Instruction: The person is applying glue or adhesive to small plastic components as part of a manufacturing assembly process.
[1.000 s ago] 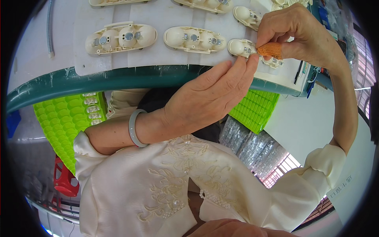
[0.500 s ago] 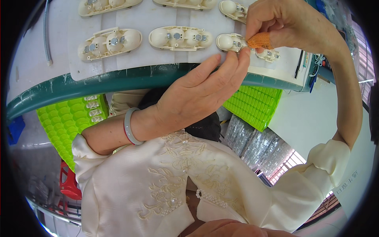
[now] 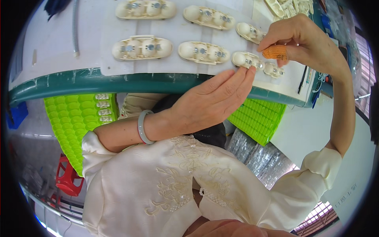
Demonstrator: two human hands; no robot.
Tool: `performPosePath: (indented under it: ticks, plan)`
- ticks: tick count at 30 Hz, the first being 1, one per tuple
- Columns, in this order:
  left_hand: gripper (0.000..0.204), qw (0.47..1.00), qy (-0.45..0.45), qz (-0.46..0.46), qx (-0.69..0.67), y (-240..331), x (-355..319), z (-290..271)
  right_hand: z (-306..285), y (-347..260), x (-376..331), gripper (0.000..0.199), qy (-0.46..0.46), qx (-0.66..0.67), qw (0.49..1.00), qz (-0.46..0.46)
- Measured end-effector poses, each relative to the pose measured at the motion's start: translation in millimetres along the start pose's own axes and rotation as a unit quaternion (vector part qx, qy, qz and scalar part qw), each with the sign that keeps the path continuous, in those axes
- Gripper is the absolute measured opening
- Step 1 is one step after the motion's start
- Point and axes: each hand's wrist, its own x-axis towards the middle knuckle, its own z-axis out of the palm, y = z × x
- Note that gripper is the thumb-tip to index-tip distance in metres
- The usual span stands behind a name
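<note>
My left hand (image 3: 215,96) reaches up to the table with fingers stretched out and close together. Its fingertips touch the near edge of a small cream plastic housing (image 3: 241,59) with shiny metal pieces in it. Just above and to the right, my right hand (image 3: 302,45) is closed in a pinch, an orange ribbed finger cover (image 3: 275,52) on one digit. What the pinch holds, if anything, is hidden. Beside these fingers lies another small cream housing (image 3: 272,70). Further left sits a similar housing (image 3: 203,52), its rounded ends and metal discs facing up.
More cream housings (image 3: 142,48) stand in rows on a pale mat (image 3: 108,69). Loose cream parts (image 3: 290,8) lie piled at the far right. The table has a green front edge (image 3: 118,85). Green moulded trays (image 3: 67,114) (image 3: 260,120) and a red stool (image 3: 69,177) are below.
The view has shifted, so the table and housings appear further right and lower. My right fingertips have lifted slightly away from the housing; my left fingertips remain at it.
</note>
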Motion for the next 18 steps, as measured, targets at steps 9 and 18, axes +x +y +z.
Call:
performPosePath:
  ticks: [9,18]
  plan:
    - [0.029,0.993,0.034,0.004,-0.113,-4.7,-7.3,-10.8,8.9,-18.0,8.2,0.015,0.081,-0.029,0.994,-0.069]
    - [0.024,0.988,0.091,-0.023,-0.124,-21.1,-29.8,-32.6,17.6,-25.9,23.3,0.016,0.104,-0.009,0.990,-0.100]
